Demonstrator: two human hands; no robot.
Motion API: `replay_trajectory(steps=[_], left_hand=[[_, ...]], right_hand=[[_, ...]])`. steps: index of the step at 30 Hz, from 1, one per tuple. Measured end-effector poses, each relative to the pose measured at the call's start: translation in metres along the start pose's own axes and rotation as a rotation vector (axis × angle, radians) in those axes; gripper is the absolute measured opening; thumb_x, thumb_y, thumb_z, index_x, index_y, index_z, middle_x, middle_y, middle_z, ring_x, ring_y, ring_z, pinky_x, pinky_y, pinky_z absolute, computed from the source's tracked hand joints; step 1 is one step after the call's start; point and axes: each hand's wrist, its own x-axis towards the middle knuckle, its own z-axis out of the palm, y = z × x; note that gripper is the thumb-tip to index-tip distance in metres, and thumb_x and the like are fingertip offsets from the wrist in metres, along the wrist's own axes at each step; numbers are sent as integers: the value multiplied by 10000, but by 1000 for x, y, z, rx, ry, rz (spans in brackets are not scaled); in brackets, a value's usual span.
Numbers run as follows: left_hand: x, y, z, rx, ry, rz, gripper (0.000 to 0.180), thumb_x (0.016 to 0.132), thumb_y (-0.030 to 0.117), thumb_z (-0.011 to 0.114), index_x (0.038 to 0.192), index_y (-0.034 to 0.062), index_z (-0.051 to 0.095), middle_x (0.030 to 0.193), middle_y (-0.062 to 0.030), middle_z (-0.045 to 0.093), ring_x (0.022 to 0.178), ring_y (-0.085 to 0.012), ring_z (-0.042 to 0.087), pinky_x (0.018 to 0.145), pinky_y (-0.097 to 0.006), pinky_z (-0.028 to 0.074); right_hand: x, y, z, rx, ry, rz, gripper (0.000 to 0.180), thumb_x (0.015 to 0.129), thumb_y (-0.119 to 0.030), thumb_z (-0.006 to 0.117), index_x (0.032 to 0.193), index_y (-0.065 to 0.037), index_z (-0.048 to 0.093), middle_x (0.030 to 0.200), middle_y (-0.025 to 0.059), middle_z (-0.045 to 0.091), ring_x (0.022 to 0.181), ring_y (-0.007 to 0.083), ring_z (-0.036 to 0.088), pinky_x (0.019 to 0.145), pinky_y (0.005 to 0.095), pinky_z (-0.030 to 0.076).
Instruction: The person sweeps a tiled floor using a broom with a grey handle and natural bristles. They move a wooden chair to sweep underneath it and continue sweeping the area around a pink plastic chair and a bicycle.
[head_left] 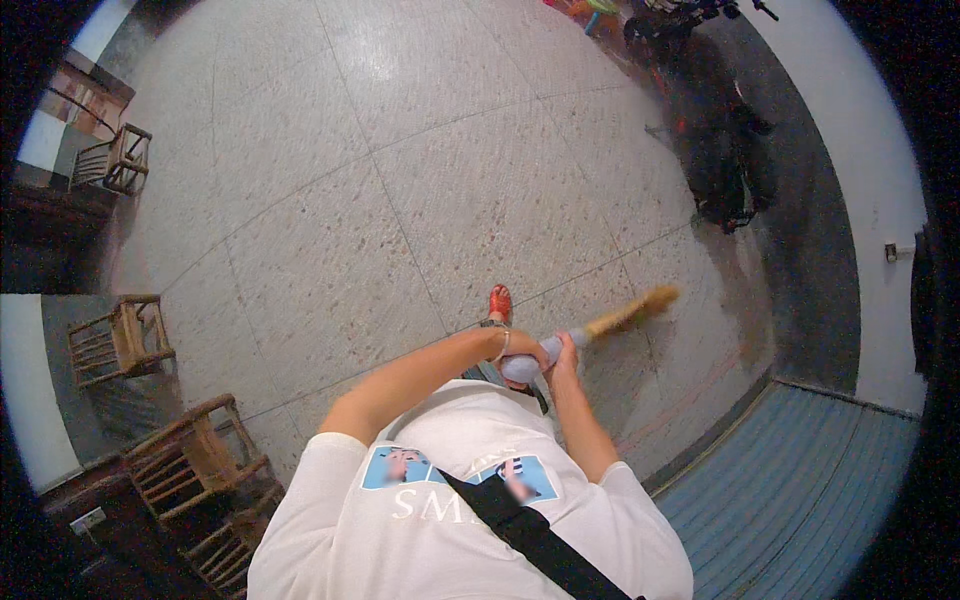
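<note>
the speckled grey floor [280, 140], crossed by thin dark seams [372, 152], carries brown wooden chairs [128, 322] along its left, a dark motorbike [712, 160] at far right and, nearer, a sandalled foot [500, 302].

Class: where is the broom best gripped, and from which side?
Probably by the grey handle of the broom, from the side of the white shirt: its rounded end faces that way, with left hand and right hand around it; the yellow bristles point away rightward.
</note>
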Motion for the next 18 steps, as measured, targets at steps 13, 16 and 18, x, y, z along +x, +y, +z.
replay_trajectory(steps=[13,16,18], left_hand=[[-19,106,-81,-150,206,107,430,693,266,619,1040,60,469,785,-96,558,579,-192,570,499,-308,510],[-43,106,-109,-243,309,256,508,697,253,613,1132,94,404,848,-85,523,629,-178,556,511,-318,511],[-67,135,-108,-233,375,314,553,698,237,611,1177,115,363,892,-85,497,676,-177,548,520,-327,513]], right_hand=[[104,-40,135,154,-119,220,410,712,-141,560,1052,1,380,920,141,506,821,311,537,712,446,475],[49,-68,220,-155,-148,22,489,675,-64,599,1089,-5,345,927,149,491,765,298,542,656,446,488],[66,-76,261,-203,-276,-37,511,662,-66,619,1093,-27,346,916,135,484,735,267,537,614,432,489]])
